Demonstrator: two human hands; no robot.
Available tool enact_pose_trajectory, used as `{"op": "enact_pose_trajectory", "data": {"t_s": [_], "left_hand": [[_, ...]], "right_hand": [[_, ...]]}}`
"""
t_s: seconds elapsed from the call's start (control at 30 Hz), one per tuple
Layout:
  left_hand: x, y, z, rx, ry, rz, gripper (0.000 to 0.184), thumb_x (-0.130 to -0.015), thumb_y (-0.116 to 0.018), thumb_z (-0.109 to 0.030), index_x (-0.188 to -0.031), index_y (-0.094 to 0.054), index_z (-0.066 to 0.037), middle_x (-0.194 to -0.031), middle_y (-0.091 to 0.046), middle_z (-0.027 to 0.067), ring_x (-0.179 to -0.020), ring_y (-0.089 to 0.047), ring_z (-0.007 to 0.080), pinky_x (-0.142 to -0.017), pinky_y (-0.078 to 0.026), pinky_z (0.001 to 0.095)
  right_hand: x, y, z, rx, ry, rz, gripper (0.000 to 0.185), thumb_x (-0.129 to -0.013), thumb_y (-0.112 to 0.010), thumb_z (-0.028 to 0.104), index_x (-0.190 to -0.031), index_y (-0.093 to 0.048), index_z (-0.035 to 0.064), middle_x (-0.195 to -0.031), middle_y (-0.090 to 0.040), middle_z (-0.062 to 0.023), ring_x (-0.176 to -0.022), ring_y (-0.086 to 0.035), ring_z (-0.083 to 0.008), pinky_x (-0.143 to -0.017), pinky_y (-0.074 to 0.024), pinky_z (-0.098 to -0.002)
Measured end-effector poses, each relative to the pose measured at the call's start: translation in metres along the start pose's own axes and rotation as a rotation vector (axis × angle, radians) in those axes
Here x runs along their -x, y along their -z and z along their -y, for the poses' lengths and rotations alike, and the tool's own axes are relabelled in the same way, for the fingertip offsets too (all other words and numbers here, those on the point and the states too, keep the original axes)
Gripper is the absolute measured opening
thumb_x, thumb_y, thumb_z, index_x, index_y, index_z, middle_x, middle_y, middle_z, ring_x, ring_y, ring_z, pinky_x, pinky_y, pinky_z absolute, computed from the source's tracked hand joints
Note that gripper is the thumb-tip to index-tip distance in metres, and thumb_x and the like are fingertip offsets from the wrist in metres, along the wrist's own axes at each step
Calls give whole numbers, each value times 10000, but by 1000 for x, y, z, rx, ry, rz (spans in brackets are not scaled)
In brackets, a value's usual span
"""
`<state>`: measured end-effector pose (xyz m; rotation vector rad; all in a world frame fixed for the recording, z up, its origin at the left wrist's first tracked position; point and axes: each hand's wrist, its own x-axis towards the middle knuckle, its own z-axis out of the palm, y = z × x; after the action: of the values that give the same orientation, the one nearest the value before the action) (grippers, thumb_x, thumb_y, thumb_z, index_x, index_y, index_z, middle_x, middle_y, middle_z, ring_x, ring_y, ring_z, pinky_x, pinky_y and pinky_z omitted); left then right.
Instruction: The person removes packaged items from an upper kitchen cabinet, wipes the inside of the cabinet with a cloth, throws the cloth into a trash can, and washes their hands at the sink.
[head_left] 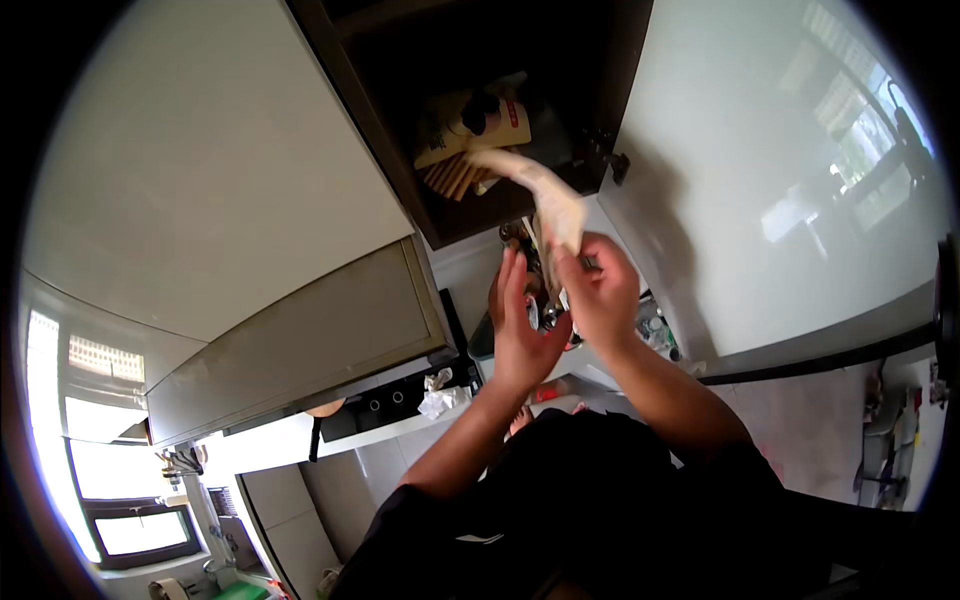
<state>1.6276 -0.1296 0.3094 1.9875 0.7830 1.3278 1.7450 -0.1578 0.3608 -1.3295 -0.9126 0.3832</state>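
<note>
My right hand pinches the lower end of a floppy cream-coloured packet between thumb and fingers. The packet is smeared by motion and bends up and left toward an open dark cabinet; its contents cannot be made out. My left hand is beside the packet's lower end, fingers stretched upward and thumb apart, with nothing seen in it. Inside the cabinet lie a printed cream bag and a ribbed brown bundle, just beyond the packet's upper end.
A white cabinet door stands open at the right, and a closed panel fills the left. Below are a range hood, a black cooktop with crumpled white paper, and bottles and jars partly hidden behind my hands.
</note>
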Motion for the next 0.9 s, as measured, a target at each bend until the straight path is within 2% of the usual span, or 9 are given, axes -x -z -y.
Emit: {"op": "enact_pose_trajectory", "data": {"t_s": [0.1, 0.23, 0.33, 0.37, 0.43, 0.47, 0.67, 0.77, 0.9], "left_hand": [[1, -6, 17, 700, 357, 135, 578, -910, -680, -83, -1411, -397, -31, -1264, -583, 133, -1082, -609, 188, -868, -518, 302], [7, 7, 16, 969, 464, 148, 222, -967, -559, -71, -1170, -617, -3, -1071, -672, 56, -970, -641, 148, -854, -518, 280], [11, 13, 10, 857, 703, 103, 260, -949, -573, -25, -1203, -621, 0, -1112, -684, 72, -992, -644, 161, -873, -515, 303], [12, 15, 11, 856, 706, 96, 260, -949, -573, -25, -1203, -621, 0, -1112, -684, 72, -992, -644, 161, -873, -515, 303], [14, 22, 3, 841, 744, 154, 269, -938, -599, -28, -1204, -624, -2, -1111, -683, 67, -1001, -640, 157, -883, -510, 311], [14, 22, 3, 874, 750, 160, 286, -928, -617, -28, -1213, -621, -2, -1118, -680, 62, -1007, -633, 148, -893, -502, 301], [15, 29, -4, 532, 664, 284, 242, -932, -661, -99, -1155, -662, -7, -1013, -706, 57, -911, -646, 118, -797, -517, 301], [26, 25, 5, 299, 689, 265, 203, -910, -692, -116, -1082, -693, -7, -902, -714, 63, -833, -657, 123, -754, -527, 313], [43, 30, 3, 144, 399, 144, 210, -874, -721, -93, -1064, -702, -6, -947, -733, 102, -880, -700, 211, -788, -536, 326]], "right_hand": [[31, 1, 10, 155, 308, 247, 186, -877, -729, 125, -1023, -703, 14, -1072, -704, -140, -930, -690, -285, -833, -546, -350], [41, 23, 0, 251, 688, 362, 237, -824, -717, 77, -1052, -701, 16, -1178, -657, -143, -1092, -618, -320, -929, -501, -396], [47, 51, -20, 378, 499, 33, 439, -806, -670, 49, -1234, -594, -15, -1201, -577, -160, -1102, -544, -316, -1002, -441, -384], [46, 55, -27, 336, 302, 20, 520, -862, -680, 80, -1344, -514, -21, -1326, -537, -168, -1182, -523, -284, -1027, -416, -350], [42, 56, -38, -372, -287, 183, 555, -920, -695, 147, -1398, -469, -24, -1381, -535, -149, -1217, -517, -205, -1019, -418, -317], [37, 71, -36, -395, -511, 308, 508, -938, -716, 209, -1347, -533, -30, -1294, -624, -112, -1124, -571, -117, -955, -457, -281], [38, 82, -62, -132, -440, 383, 318, -939, -720, 202, -1186, -666, 9, -981, -721, -11, -848, -629, -53, -743, -515, -238], [45, 80, -77, -90, -307, 412, 293, -939, -713, 156, -1194, -662, 21, -981, -718, -12, -804, -626, -56, -717, -517, -244], [50, 75, -75, -78, -189, 503, 248, -933, -707, 109, -1159, -668, 15, -970, -719, -17, -778, -619, -68, -705, -514, -249]]}}
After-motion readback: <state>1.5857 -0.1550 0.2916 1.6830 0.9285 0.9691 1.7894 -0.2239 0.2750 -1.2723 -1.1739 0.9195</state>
